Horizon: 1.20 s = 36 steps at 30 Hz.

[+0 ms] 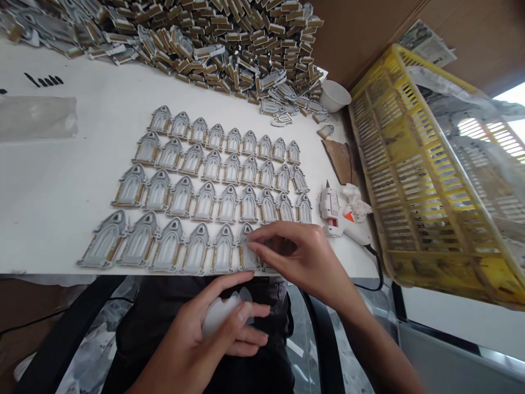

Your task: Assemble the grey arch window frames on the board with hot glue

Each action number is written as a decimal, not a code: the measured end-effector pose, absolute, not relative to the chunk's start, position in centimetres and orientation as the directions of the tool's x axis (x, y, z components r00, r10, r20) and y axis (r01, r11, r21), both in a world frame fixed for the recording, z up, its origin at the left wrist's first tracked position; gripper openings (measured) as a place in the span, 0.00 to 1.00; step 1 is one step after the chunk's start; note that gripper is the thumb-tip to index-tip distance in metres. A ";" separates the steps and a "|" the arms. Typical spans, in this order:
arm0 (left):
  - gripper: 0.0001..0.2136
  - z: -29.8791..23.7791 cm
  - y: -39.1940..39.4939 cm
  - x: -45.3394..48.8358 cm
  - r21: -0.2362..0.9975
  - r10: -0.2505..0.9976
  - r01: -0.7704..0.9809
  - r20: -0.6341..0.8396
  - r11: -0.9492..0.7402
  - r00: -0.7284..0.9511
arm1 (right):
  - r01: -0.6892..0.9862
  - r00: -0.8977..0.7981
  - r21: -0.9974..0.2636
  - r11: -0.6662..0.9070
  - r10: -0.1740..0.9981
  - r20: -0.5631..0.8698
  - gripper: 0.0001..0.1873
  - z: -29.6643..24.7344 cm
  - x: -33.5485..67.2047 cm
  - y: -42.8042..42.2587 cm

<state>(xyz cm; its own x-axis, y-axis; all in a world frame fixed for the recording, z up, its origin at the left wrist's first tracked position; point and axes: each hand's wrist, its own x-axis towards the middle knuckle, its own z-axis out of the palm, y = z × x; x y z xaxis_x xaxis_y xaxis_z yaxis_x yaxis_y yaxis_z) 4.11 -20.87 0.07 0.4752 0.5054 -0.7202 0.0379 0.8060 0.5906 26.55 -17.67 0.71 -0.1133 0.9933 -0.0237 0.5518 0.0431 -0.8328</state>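
Below the table edge, my left hand (205,328) holds a small stack of translucent plastic pieces (223,314) between thumb and palm, its other fingers stretched out. My right hand (301,254) reaches over the front row, thumb and forefinger pinched at an arched grey window-shaped piece (246,260). Whatever lies between those fingertips is too small to make out. Several rows of similar arched pieces (204,201) with brown edges and whitish centres lie flat on the white table (53,191). The right hand hides part of the front row's right end.
A large heap of arched pieces (229,49) covers the back of the table. At right are a white glue gun (329,208), crumpled tissue (355,202), brown cardboard (339,160), a white cup (335,96) and a yellow crate (396,164). A plastic bag (36,119) lies at left.
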 end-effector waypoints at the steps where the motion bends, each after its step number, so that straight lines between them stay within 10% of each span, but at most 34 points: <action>1: 0.33 0.1 -20.9 4.1 0.588 0.503 0.038 -0.722 0.808 0.475 | 0.560 -0.105 -0.827 0.050 0.994 -0.011 0.05 0.8 26.5 -17.7; 26: 0.16 1.6 -19.9 3.3 0.661 0.568 0.053 -0.680 0.748 0.463 | 0.449 -0.357 -0.891 0.070 0.928 -0.107 0.08 2.6 25.4 -20.8; 36: 0.26 -1.1 -21.3 2.7 0.624 0.518 0.046 -0.686 0.780 0.512 | 0.868 -0.289 -0.413 0.277 0.957 0.034 0.19 1.4 25.8 -21.1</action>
